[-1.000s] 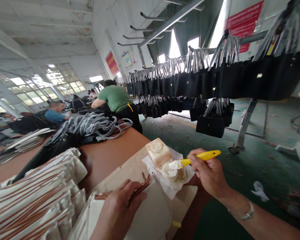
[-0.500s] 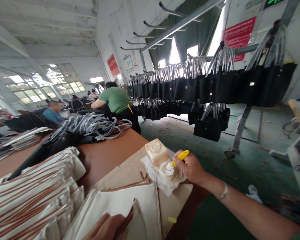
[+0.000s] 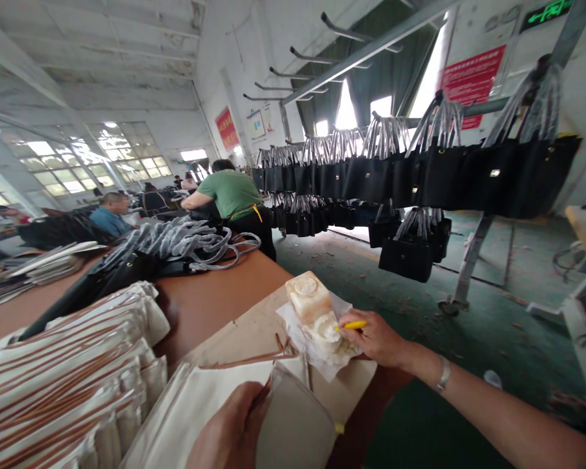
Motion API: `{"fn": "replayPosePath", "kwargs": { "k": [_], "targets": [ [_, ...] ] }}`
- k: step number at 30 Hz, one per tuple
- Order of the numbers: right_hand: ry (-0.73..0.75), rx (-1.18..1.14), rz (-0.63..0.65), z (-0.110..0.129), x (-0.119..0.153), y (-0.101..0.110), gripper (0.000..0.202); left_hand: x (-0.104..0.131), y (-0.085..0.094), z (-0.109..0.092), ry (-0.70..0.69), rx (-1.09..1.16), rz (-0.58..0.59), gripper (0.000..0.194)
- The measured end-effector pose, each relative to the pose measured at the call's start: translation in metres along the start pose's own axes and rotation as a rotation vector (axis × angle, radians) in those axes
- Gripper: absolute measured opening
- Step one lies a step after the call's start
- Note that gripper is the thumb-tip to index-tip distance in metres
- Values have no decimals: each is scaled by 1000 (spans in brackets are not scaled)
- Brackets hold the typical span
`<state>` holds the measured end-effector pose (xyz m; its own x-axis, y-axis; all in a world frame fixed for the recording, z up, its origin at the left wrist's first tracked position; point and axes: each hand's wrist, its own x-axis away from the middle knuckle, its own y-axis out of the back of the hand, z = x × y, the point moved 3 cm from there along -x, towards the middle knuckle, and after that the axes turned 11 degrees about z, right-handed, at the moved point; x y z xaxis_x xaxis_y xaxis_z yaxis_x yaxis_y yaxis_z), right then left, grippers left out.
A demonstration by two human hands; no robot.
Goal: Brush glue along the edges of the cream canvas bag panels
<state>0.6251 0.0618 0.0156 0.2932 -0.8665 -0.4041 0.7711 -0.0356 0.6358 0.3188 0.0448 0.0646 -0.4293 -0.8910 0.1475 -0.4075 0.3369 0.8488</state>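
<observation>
My right hand (image 3: 378, 337) is closed round a yellow-handled brush (image 3: 354, 324), its bristle end in the whitish paste at the opening of a cream plastic container (image 3: 308, 296). Crumpled white paper (image 3: 293, 326) lies under the container. My left hand (image 3: 234, 423) grips the brown edge of a pale fabric piece (image 3: 297, 423), which is raised and tilted over a stack of similar cream pieces (image 3: 224, 391). The left thumb is on top; the fingers beneath are partly hidden.
A large pile of cream pieces with brown edges (image 3: 78, 384) covers the table's left side. Black bags with wrapped handles (image 3: 151, 254) lie behind it. Black bags (image 3: 449, 176) hang from a rack beyond. A person in green (image 3: 234, 195) bends over farther back.
My left hand has moved up and right, lifting the fabric piece and turning it to the right. My right hand has lowered the brush handle, and its tip sits deeper in the paste.
</observation>
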Motion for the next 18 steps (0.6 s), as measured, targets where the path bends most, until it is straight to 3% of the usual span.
{"fn": "replayPosePath", "kwargs": {
  "k": [3,7,11,18],
  "targets": [
    [77,21,100,6,12,0,16,-11,-12,-2,48,192,56,32],
    [95,24,50,7,20,2,17,-15,-22,1,28,424,104,33],
    [45,-14,17,12,22,4,14,-10,-27,4,33,561,78,36],
    [-221,-520,-225,55,23,4,24,-9,-33,2,-24,632,122,37]
  ]
}}
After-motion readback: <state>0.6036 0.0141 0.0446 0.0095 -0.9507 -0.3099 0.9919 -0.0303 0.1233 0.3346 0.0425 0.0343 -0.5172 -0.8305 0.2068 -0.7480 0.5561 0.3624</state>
